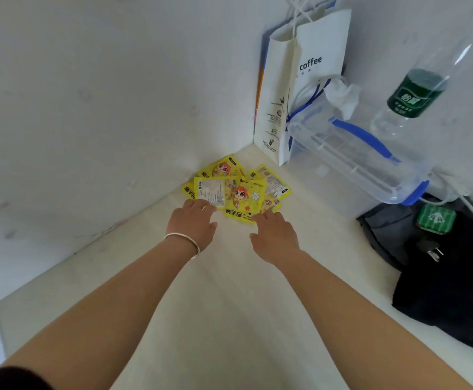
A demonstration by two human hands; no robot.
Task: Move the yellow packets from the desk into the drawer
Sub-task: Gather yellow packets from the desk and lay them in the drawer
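Observation:
Several yellow packets point(236, 188) with a cartoon figure lie in an overlapping pile on the cream desk point(229, 277), in the far corner where two white walls meet. My left hand point(194, 222), with a silver bangle on the wrist, reaches to the pile's near left edge, fingertips touching a packet. My right hand point(274, 233) reaches to the pile's near right edge, fingers spread and resting on the front packet. Neither hand has lifted anything. No drawer is in view.
A white paper coffee bag point(300, 80) stands against the back wall. To its right sit a clear plastic box with blue clips point(356, 161), a water bottle with a green label point(415, 94), and a dark bag point(440, 271) with a green tag and a plug.

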